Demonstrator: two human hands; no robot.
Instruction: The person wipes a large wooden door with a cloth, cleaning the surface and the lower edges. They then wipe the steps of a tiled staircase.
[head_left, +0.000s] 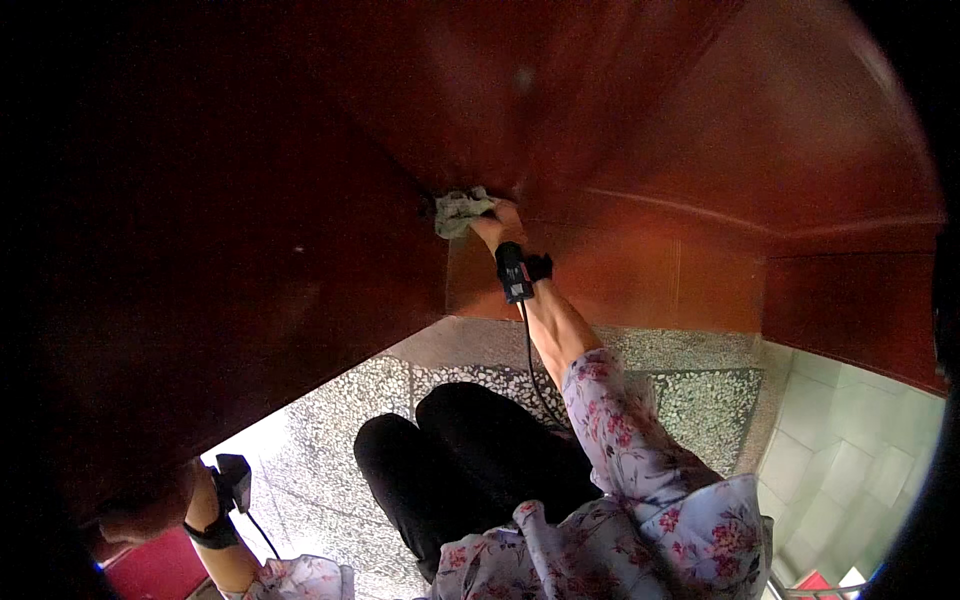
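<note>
My right hand (502, 223) grips a crumpled greyish-green cloth (459, 214). It presses the cloth against a reddish-brown panel (585, 262), close to the corner where this meets a darker panel (285, 300) on the left. A black device with a cable (514, 274) is strapped to the right wrist. Far to the lower left, my left hand (146, 514) lies in shadow by the lower edge of the dark panel. Its fingers are too dim to make out. A second black strapped device (234, 480) sits on that wrist.
Beneath my bent knees (465, 450) runs a speckled terrazzo floor (330, 465), brightly lit at the left. Pale tiles (832, 450) are at the right, below another reddish-brown panel (855, 307). A red object (157, 566) shows at the lower left. The cable (536, 375) hangs along my right forearm.
</note>
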